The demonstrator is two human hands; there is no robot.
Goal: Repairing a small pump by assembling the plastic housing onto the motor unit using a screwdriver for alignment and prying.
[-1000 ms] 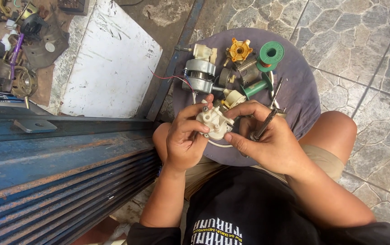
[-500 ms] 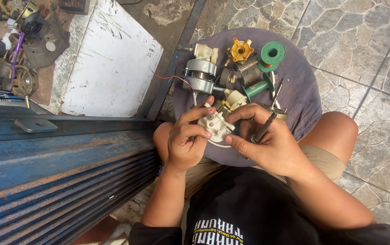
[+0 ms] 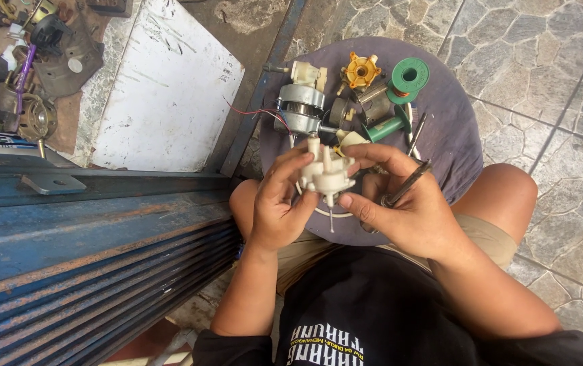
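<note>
Here the left hand (image 3: 279,203) and the right hand (image 3: 407,203) both pinch a small cream plastic housing (image 3: 326,173), knobbly with short posts, a thin metal pin hanging from its underside; it is held above the near edge of the round stool (image 3: 451,129), which is covered in dull purple cloth. The right hand also clamps slim metal pliers (image 3: 408,183), their tips hidden under the fingers. Toward the stool's far edge lie a ribbed grey motor (image 3: 299,108), a yellow star-shaped knob (image 3: 361,70) and a green spool (image 3: 408,76). The housing's underside is hard to make out.
</note>
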